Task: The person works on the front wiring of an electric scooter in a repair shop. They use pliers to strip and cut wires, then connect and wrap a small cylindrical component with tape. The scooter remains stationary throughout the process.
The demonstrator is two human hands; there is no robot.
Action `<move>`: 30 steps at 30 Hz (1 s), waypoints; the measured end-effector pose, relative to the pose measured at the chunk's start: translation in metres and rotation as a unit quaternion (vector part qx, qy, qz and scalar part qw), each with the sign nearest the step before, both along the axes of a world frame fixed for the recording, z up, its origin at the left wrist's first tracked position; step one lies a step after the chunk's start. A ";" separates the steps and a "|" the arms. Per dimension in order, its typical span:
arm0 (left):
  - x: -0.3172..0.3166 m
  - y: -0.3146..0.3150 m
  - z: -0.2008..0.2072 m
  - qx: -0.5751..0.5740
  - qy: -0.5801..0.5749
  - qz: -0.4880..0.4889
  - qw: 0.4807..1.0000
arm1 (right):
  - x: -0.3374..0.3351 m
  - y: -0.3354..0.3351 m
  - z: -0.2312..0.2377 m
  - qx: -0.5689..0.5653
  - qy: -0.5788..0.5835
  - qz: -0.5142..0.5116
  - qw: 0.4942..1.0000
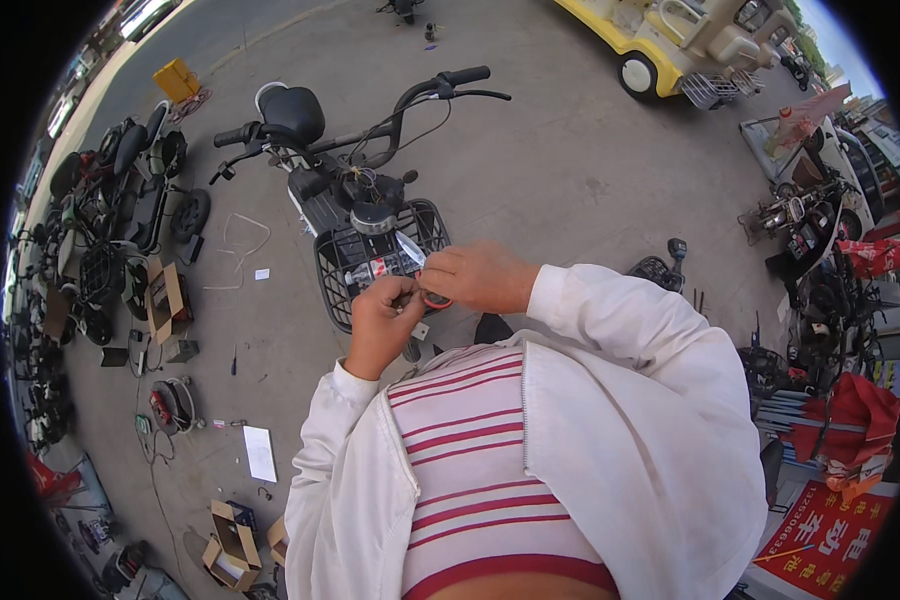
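Both my hands meet over the wire front basket (pixel 327 268) of a small black electric bike. My right hand (pixel 480 277) is closed round what looks like a pair of scissors; an orange-red ring (pixel 436 300) shows under its fingers and a pale pointed blade (pixel 410 246) sticks out beyond them. Beside it, my left hand (pixel 378 318) is pinched, its fingertips close to the ring; what they hold is too small to make out. Just past my hands are the round headlight (pixel 373 218) and a tangle of thin wires (pixel 358 184) below the handlebar (pixel 395 130).
Parked bikes (pixel 135 190) crowd the left side, with an open cardboard box (pixel 167 300) near them. A white sheet (pixel 259 455) and another open box (pixel 232 548) lie lower left. To the right are a cordless drill (pixel 676 262) and a red bag (pixel 855 420). A yellow vehicle (pixel 640 60) stands at the far right.
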State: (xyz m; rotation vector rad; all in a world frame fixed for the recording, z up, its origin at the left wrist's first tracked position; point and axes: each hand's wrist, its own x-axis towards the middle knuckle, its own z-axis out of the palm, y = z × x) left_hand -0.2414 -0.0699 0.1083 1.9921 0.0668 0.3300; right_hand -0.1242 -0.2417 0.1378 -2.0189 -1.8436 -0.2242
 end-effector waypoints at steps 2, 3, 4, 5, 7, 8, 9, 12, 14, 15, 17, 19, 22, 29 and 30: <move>-0.004 0.000 0.002 0.020 -0.014 0.001 1.000 | -0.006 0.003 0.004 -0.002 0.035 -0.011 0.999; -0.003 -0.003 0.003 0.032 -0.030 0.002 0.999 | -0.009 0.003 0.006 0.006 0.071 -0.031 0.997; -0.004 -0.005 0.003 0.045 -0.046 0.001 0.998 | -0.012 0.005 0.005 0.014 0.107 -0.053 0.993; -0.001 -0.006 0.002 0.088 -0.066 -0.003 0.994 | -0.013 0.006 0.001 0.000 0.233 -0.112 0.966; 0.000 -0.009 0.000 0.173 -0.107 -0.015 0.979 | -0.016 0.008 -0.010 -0.032 0.466 -0.226 0.855; -0.001 -0.012 0.002 0.162 -0.113 -0.007 0.980 | -0.008 0.009 -0.014 -0.030 0.647 -0.218 0.730; -0.002 -0.013 0.001 0.152 -0.109 -0.005 0.982 | -0.001 0.007 -0.015 -0.067 0.688 -0.211 0.691; -0.003 -0.011 -0.001 0.091 -0.076 0.012 0.993 | 0.004 0.003 -0.007 -0.112 0.665 -0.175 0.717; -0.005 -0.010 -0.003 0.010 -0.023 0.034 0.999 | -0.008 0.001 0.001 -0.045 0.434 -0.126 0.891; -0.005 -0.009 -0.005 0.001 -0.021 0.032 0.999 | -0.008 0.000 0.001 -0.025 0.339 -0.101 0.935; -0.004 -0.007 -0.008 -0.017 -0.016 0.028 0.999 | -0.009 -0.003 -0.001 0.017 0.138 -0.049 0.989; -0.005 -0.007 -0.008 -0.035 -0.008 0.021 0.999 | -0.012 -0.004 -0.002 0.039 0.109 -0.036 0.993; -0.006 -0.008 -0.005 -0.044 0.004 0.014 0.999 | -0.010 -0.004 -0.008 0.063 0.085 -0.027 0.994; -0.004 -0.017 0.002 0.184 -0.121 -0.017 0.975 | -0.021 -0.003 -0.011 -0.017 0.583 -0.196 0.788; -0.004 -0.016 0.001 0.159 -0.113 -0.012 0.981 | -0.018 -0.004 -0.011 -0.034 0.652 -0.196 0.731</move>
